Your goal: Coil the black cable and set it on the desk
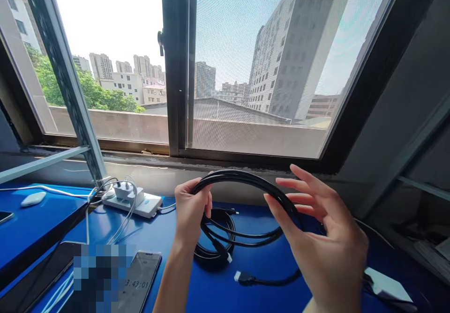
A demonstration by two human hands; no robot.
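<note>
A loosely looped black HDMI-type cable (242, 176) is held up above the blue table. My left hand (192, 200) grips its bundled strands at the left, thumb and fingers closed round them. At the right side of the loop is my right hand (323, 228), its fingers stretched and spread apart. The right thumb lies in front of the strands; whether it touches them I cannot tell. One cable end, a black plug (247, 279) with a pale tip, hangs low between the hands. Behind the left hand, another coiled black cable (225, 217) lies on the table, partly hidden.
A white power strip (146, 206) with plugged-in adapters sits at the left near the wall. Phones, one a lit phone (146, 271), lie at lower left beside white cords. A white box (386, 285) is at lower right. A window (183, 151) stands behind the table (211, 294).
</note>
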